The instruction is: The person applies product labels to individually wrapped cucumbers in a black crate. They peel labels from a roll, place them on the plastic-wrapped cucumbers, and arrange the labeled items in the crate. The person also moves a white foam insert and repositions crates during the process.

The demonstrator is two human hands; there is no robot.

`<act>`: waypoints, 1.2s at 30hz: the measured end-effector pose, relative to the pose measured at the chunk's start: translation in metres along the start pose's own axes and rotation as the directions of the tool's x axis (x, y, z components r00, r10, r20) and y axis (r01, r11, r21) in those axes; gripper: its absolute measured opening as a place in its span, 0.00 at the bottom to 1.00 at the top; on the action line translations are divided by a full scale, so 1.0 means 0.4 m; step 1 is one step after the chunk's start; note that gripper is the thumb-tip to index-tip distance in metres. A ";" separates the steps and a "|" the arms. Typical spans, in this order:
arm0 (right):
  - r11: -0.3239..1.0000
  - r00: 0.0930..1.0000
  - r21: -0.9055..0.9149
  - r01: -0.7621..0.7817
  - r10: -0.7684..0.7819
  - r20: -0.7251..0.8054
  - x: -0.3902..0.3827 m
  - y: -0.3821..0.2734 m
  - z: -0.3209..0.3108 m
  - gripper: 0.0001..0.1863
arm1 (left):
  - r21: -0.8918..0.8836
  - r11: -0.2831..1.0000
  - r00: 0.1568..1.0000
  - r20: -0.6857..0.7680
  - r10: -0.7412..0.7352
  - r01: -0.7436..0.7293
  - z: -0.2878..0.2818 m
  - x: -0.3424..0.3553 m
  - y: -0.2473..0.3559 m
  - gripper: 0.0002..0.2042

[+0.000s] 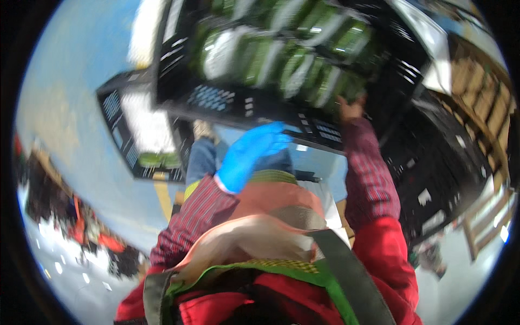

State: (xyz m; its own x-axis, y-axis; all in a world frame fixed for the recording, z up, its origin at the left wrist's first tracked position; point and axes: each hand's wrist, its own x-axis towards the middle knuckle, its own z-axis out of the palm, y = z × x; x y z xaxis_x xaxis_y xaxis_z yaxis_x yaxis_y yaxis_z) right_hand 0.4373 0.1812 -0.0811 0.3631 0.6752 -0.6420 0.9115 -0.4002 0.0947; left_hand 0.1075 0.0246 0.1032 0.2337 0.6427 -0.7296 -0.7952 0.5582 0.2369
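Vest (260,227): hung nearest, orange.
Left hand (252,154): blue-gloved, fingers loosely apart under crate (233,103).
Right hand (351,108): blurred, seemingly gripping crate rim.
Progress: greens (281,54) loaded; crate held up, not set down.

bright daylight, heavy motion blur throughout — fisheye bending, dark vignetted rim

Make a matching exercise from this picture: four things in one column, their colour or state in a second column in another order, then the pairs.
Things
1. left hand
2. right hand
3. upper crate
4. lower crate

Colour or state
A. bare, at the rim of the upper crate
B. black, full of green wrapped produce
C. in a blue glove, near the upper crate's front wall
D. black, nearly empty, a few green items in one corner

Pairs: 1-C, 2-A, 3-B, 4-D
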 end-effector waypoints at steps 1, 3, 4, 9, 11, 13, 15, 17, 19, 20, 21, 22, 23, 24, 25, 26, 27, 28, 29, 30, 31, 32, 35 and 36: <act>0.997 0.998 -0.076 -0.012 0.016 0.061 0.012 0.011 -0.014 0.56 | 0.060 0.998 1.000 0.024 0.018 -0.020 -0.013 -0.011 -0.004 0.22; 0.919 0.948 -0.280 0.278 -0.310 -0.077 0.040 0.033 -0.003 0.45 | 0.291 0.944 0.988 0.064 0.142 -0.155 -0.033 -0.021 -0.010 0.18; 0.919 0.916 -0.082 0.386 -0.393 -0.079 0.061 0.059 0.008 0.45 | 0.270 0.951 0.987 0.091 0.130 -0.150 -0.044 -0.025 -0.010 0.17; 0.920 0.920 0.037 0.390 -0.389 -0.043 0.192 0.196 0.095 0.52 | 0.069 0.996 0.997 -0.035 0.067 -0.064 -0.080 -0.077 -0.032 0.14; 0.946 0.955 0.139 0.293 -0.296 0.002 0.200 0.204 0.078 0.51 | 0.023 1.000 0.998 -0.057 -0.004 0.005 -0.107 -0.085 -0.054 0.14; 0.944 0.981 0.276 0.179 -0.192 0.022 0.146 0.154 0.013 0.46 | -0.062 0.998 0.995 -0.097 -0.034 0.028 -0.143 -0.102 -0.094 0.13; 0.804 0.984 0.568 0.175 -0.132 -0.116 0.011 0.071 -0.081 0.33 | 0.036 0.996 0.970 -0.232 -0.073 0.083 -0.197 -0.118 -0.147 0.12; 0.695 0.960 0.670 0.260 -0.109 -0.258 -0.175 -0.031 -0.171 0.22 | -0.004 0.998 0.940 -0.338 -0.053 0.055 -0.260 -0.119 -0.212 0.12; 0.565 0.863 0.661 0.493 -0.224 -0.452 -0.374 -0.131 -0.208 0.25 | 0.031 0.999 0.891 -0.453 0.035 -0.023 -0.339 -0.134 -0.262 0.12; 0.482 0.864 0.721 0.498 -0.348 -0.365 -0.474 -0.167 -0.216 0.22 | 0.010 0.999 0.863 -0.503 0.046 -0.048 -0.373 -0.143 -0.280 0.12; 0.557 0.818 0.602 0.571 -0.445 -0.364 -0.568 -0.195 -0.196 0.21 | -0.037 0.999 0.797 -0.603 -0.039 0.020 -0.404 -0.151 -0.293 0.11; 0.465 0.770 0.647 0.604 -0.550 -0.323 -0.643 -0.223 -0.151 0.17 | -0.106 0.994 0.755 -0.652 -0.067 -0.003 -0.430 -0.150 -0.300 0.11; 0.396 0.745 0.756 0.521 -0.644 -0.176 -0.689 -0.251 -0.097 0.12 | -0.243 0.968 0.655 -0.721 -0.224 0.064 -0.451 -0.147 -0.304 0.11; 0.464 0.683 0.741 0.485 -0.730 0.010 -0.730 -0.268 -0.038 0.08 | -0.224 0.974 0.727 -0.673 -0.135 -0.027 -0.465 -0.145 -0.304 0.11; 0.567 0.566 0.561 0.603 -0.800 0.201 -0.725 -0.295 0.037 0.08 | -0.253 0.965 0.756 -0.644 -0.114 -0.070 -0.473 -0.140 -0.301 0.11; 0.656 0.606 0.550 0.517 -0.735 0.306 -0.727 -0.316 0.142 0.07 | -0.274 0.946 0.811 -0.585 -0.019 -0.175 -0.480 -0.135 -0.296 0.11; 0.669 0.638 0.593 0.448 -0.704 0.311 -0.707 -0.347 0.265 0.07 | -0.227 0.970 0.808 -0.586 -0.060 -0.092 -0.486 -0.134 -0.288 0.11; 0.872 0.687 0.464 0.155 -0.432 0.584 -0.654 -0.378 0.369 0.11 | -0.169 0.983 0.833 -0.553 -0.032 -0.075 -0.489 -0.132 -0.280 0.11; 0.840 0.692 0.543 -0.005 -0.389 0.608 -0.626 -0.381 0.460 0.12 | -0.114 0.990 0.866 -0.499 0.013 -0.081 -0.496 -0.132 -0.271 0.11; 0.861 0.672 0.463 -0.213 -0.215 0.708 -0.571 -0.404 0.558 0.14 | -0.257 0.966 0.848 -0.518 -0.111 -0.030 -0.500 -0.132 -0.261 0.11; 0.873 0.729 0.440 -0.211 -0.159 0.665 -0.525 -0.415 0.641 0.14 | -0.209 0.977 0.851 -0.520 -0.077 -0.039 -0.509 -0.135 -0.251 0.11; 0.882 0.770 0.430 -0.191 -0.137 0.623 -0.479 -0.420 0.708 0.14 | -0.175 0.983 0.862 -0.506 -0.044 -0.053 -0.516 -0.137 -0.242 0.11; 0.894 0.849 0.439 -0.087 -0.164 0.502 -0.366 -0.420 0.829 0.14 | -0.240 0.961 0.850 -0.527 -0.008 -0.140 -0.535 -0.148 -0.222 0.12; 0.896 0.847 0.438 -0.066 -0.181 0.499 -0.343 -0.423 0.861 0.14 | -0.281 0.946 0.843 -0.538 -0.016 -0.161 -0.539 -0.154 -0.220 0.13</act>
State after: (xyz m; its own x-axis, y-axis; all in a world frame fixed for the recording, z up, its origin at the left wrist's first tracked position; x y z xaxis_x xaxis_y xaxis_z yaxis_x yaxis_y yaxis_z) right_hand 0.1668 -0.0573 -0.2710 0.0460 0.3355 -0.9409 0.7085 -0.6750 -0.2060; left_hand 0.0425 -0.1772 -0.0109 -0.0912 0.2509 -0.9637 -0.9472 0.2769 0.1617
